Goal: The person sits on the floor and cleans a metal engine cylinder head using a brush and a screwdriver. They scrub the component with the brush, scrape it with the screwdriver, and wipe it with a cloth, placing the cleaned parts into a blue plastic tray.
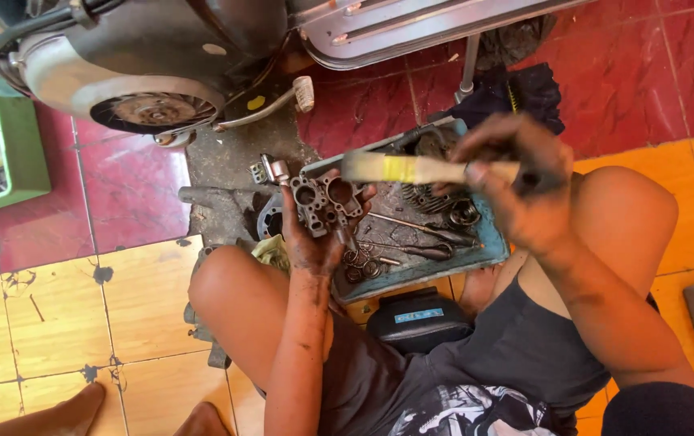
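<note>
Carburettor [324, 202] gripped in left hand [315, 238], bores facing up | brush [412, 169] pinched in right hand [525, 190], long axis level, bristles pointing left, over tray [476, 257]

the tray [476, 257] lies on the floor [121, 307] between the knees, small parts inside it. the carburetor body [324, 203] sits at its 9 o'clock edge, the brush [412, 169] above it, the engine [133, 77] at 10 o'clock.

small blue rectangular label [419, 316] on black box [417, 320] btwn knees, yellow oval sticker [256, 102] on scooter underside
</note>
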